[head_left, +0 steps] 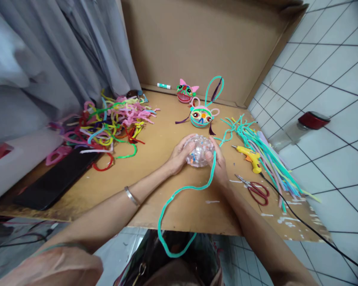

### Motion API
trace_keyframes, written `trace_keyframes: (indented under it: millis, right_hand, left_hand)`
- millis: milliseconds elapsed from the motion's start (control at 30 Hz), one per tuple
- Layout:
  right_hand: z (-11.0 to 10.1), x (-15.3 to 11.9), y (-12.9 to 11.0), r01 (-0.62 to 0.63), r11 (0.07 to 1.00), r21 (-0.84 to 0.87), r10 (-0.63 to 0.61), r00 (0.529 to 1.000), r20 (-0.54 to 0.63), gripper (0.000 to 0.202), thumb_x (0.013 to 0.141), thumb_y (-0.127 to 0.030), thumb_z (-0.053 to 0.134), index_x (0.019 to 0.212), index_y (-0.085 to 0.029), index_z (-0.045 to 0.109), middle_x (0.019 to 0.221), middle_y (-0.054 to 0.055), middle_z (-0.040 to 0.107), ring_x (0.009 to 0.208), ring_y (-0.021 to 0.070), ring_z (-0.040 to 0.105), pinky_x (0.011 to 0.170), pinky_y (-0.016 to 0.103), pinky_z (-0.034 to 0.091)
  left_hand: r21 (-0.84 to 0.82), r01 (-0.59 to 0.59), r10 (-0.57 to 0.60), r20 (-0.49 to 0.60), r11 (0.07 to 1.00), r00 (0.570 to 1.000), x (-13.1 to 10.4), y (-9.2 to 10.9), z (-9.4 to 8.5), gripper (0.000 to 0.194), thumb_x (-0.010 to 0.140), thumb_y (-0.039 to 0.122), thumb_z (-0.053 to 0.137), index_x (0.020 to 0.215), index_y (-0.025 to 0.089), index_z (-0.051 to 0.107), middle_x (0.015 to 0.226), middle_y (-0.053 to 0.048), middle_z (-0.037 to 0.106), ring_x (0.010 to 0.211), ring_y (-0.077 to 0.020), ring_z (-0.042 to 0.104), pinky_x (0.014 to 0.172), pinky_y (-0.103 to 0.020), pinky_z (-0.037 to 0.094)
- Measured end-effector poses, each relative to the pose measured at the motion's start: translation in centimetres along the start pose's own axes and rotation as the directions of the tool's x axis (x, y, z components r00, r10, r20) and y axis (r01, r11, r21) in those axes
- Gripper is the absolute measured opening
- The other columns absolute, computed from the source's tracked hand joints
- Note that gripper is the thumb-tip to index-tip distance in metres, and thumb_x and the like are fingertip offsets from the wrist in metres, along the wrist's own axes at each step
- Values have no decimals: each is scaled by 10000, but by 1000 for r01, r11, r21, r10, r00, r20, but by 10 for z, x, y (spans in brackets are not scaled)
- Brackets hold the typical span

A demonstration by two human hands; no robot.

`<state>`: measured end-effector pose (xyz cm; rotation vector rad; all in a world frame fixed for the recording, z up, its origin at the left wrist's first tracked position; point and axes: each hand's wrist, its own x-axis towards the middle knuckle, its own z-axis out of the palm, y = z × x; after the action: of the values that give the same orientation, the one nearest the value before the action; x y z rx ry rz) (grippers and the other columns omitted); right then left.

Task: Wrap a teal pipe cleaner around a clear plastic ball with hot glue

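Holding one ball [197, 154], left hand [178, 158] and right hand [218, 165] sit near two toys [201, 122], one glue gun [251, 154]; one string [188, 188] hangs in front.

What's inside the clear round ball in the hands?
Small blue and orange bits show in the clear round ball. The left hand and right hand cover its sides, so what's behind them can't be seen.

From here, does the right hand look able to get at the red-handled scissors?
Likely yes: the scissors lie near the right hand, with nothing seen on top of them, though it would first have to leave the clear ball.
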<state>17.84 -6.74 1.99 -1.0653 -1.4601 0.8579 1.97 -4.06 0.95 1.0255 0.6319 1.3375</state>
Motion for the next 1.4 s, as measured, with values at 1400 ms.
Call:
trace_keyframes:
  millis: [1400]
  right_hand:
    - [11, -1, 4, -6, 999, -31, 1, 988, -155, 712, 851, -748, 540, 1365, -255, 570, 1355, 111, 632, 1276, 302, 568, 1147, 504, 409]
  left_hand:
    - [-14, 304, -297, 164, 953, 941, -9, 11, -1, 750, 684, 489, 868, 1305, 267, 510, 1353, -92, 602, 1030, -260, 696, 827, -460, 631]
